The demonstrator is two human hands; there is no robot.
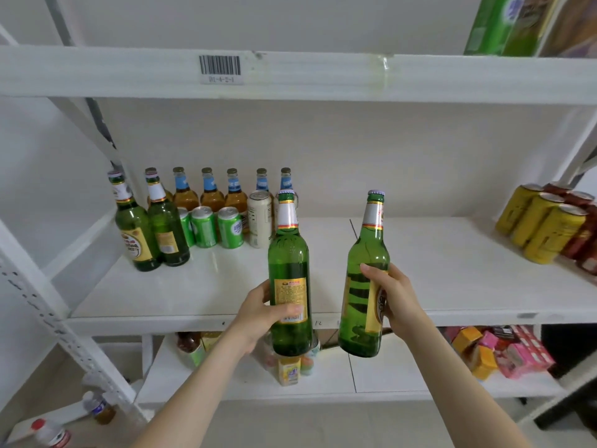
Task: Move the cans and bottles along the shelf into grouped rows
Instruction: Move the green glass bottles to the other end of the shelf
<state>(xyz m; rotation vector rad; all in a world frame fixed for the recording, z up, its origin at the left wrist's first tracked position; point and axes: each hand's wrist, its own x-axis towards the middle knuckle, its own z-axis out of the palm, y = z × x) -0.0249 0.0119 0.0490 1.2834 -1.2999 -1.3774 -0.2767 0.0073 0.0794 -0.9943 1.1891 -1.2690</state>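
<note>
Bottle 1 [288, 253] in left hand [258, 313]; bottle 2 [368, 250], right hand [394, 295].

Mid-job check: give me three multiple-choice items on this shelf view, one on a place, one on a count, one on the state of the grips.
1. Where on the middle shelf do the yellow cans stand?
A) left end
B) right end
C) centre front

2. How many unheld green bottles stand on that shelf?
A) two
B) four
C) none

3. What are the left grip and right grip doing?
A) both hang empty
B) each holds a green bottle
C) only the left holds one

Key:
1 B: the yellow cans cluster at the shelf's right end, beside the dark red cans.
2 A: only two stand there, side by side at the left end.
3 B: fingers curl round the left-held bottle and the right-held bottle, both lifted in front of the shelf edge.
</note>
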